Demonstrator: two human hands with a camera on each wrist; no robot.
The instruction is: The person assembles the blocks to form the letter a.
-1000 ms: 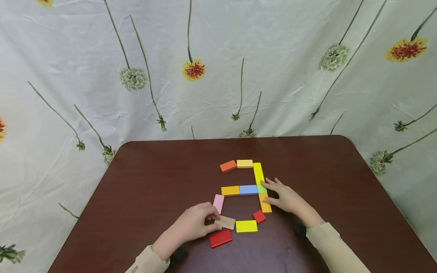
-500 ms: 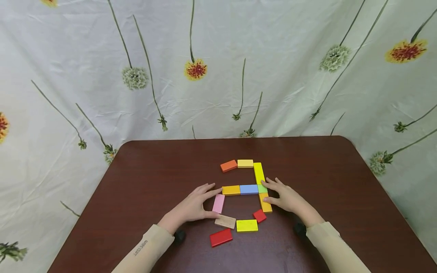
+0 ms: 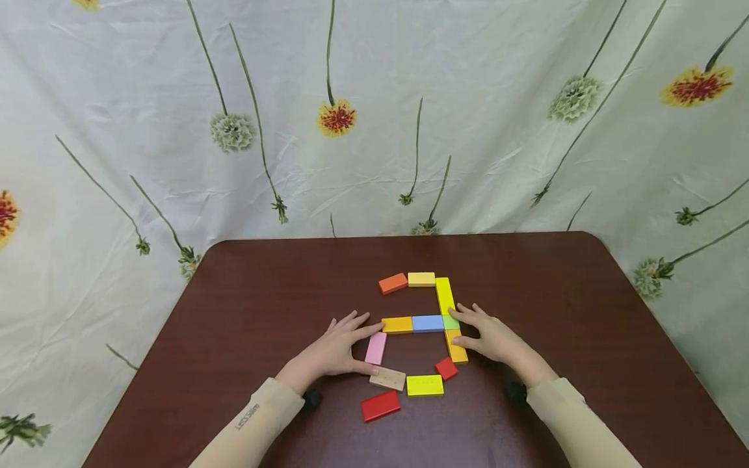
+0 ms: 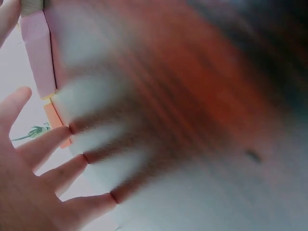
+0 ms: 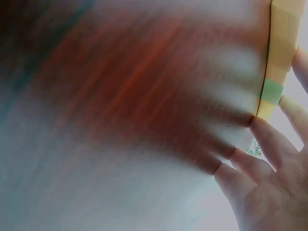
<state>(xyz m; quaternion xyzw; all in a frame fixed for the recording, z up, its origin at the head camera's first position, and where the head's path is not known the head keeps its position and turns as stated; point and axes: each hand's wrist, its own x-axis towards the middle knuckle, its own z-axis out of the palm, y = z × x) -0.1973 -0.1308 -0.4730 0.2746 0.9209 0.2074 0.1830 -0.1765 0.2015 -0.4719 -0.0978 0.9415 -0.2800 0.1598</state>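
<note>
Flat coloured wooden blocks lie on the table in a joined outline. My left hand (image 3: 332, 350) is spread at its left side, the index fingertip at the end of an orange-yellow block (image 3: 396, 325) and the thumb tip at a plain wood block (image 3: 387, 379). Between them lies a pink block (image 3: 376, 348). Across from it, my right hand (image 3: 493, 339) has its index fingertip near a long yellow block (image 3: 445, 294) and a small green block (image 3: 450, 322); its thumb touches an amber block (image 3: 457, 348). In the right wrist view, other fingertips rest on the tabletop.
A blue block (image 3: 428, 324) joins the middle row. At the back are an orange block (image 3: 393, 283) and a pale yellow block (image 3: 421, 279). Nearer lie a small red block (image 3: 446, 368), a yellow block (image 3: 425, 385) and a separate red block (image 3: 381, 406). A flowered cloth (image 3: 374, 130) hangs behind the table.
My left hand has let go of the plain wood block, moved up and spread along the left side, then stayed there. The right hand keeps its place.
</note>
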